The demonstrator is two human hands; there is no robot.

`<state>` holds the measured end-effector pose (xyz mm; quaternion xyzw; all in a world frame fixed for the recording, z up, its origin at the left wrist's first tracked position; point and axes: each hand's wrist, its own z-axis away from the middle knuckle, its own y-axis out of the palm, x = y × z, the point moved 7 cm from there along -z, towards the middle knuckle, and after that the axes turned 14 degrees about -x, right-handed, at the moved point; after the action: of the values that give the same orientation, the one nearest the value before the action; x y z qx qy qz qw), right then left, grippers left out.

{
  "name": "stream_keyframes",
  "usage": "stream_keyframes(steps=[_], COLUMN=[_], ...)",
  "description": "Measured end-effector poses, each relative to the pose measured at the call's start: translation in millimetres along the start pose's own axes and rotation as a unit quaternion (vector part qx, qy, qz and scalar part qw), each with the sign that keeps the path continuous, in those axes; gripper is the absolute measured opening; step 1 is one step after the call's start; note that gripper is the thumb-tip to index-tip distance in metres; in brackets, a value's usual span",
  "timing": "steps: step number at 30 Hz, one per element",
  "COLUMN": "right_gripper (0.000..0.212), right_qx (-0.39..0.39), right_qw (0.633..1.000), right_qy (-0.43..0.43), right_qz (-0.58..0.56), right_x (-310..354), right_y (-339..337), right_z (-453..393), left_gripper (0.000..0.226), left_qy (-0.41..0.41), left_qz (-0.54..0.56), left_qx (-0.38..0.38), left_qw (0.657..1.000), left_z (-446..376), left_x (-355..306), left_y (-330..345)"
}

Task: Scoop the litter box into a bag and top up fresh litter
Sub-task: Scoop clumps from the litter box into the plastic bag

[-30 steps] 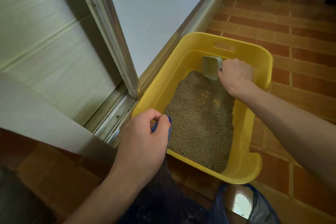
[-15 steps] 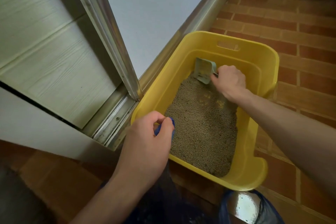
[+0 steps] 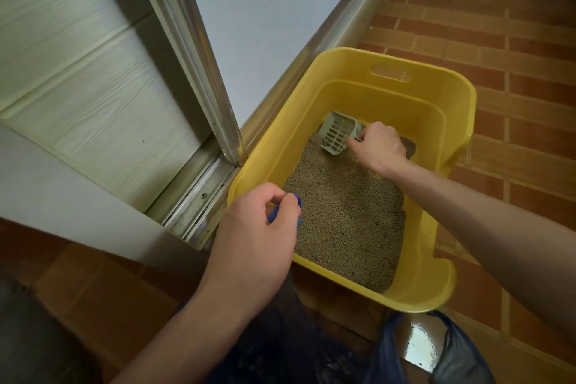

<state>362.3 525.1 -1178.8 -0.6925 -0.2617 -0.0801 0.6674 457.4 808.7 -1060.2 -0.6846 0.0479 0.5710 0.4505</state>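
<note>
Fingers [image 3: 280, 206] of your left hand [image 3: 255, 243] pinch the blue rim of the bag [image 3: 299, 343] at the near left corner of the litter box [image 3: 442, 97]. The bag hangs open below, between your arms, on the tiled floor [image 3: 514, 40]. The yellow litter box stands beside the door frame [image 3: 187, 50], its litter [image 3: 349, 215] spread across the bottom. Your right hand [image 3: 380, 146] grips the handle of the slotted scoop [image 3: 338, 132], its front edge dipped into the litter at the far end.

The right hand [image 3: 378, 146] is being held forward, fingers curled in a grip; the left hand [image 3: 258, 237] is being kept near, fingertips pinched.
</note>
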Motion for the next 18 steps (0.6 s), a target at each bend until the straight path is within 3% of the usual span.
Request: stream_keyframes(steps=[10,18], right_gripper=[0.021,0.030], right_qx=[0.117,0.160], right_qw=[0.976,0.953], right_qy=[0.113,0.149], right_qz=[-0.145,-0.209], right_x=[-9.2,-21.7], right_y=[9.2,14.1], right_z=[18.5,32.0], left_gripper=[0.027,0.025], left_qy=[-0.004,-0.006], left_qz=[0.014,0.015], left_qx=[-0.006,-0.006], left_qw=[1.000,1.000], left_z=[1.8,1.5], left_x=[-2.5,-0.5], left_y=[-2.7,-5.3])
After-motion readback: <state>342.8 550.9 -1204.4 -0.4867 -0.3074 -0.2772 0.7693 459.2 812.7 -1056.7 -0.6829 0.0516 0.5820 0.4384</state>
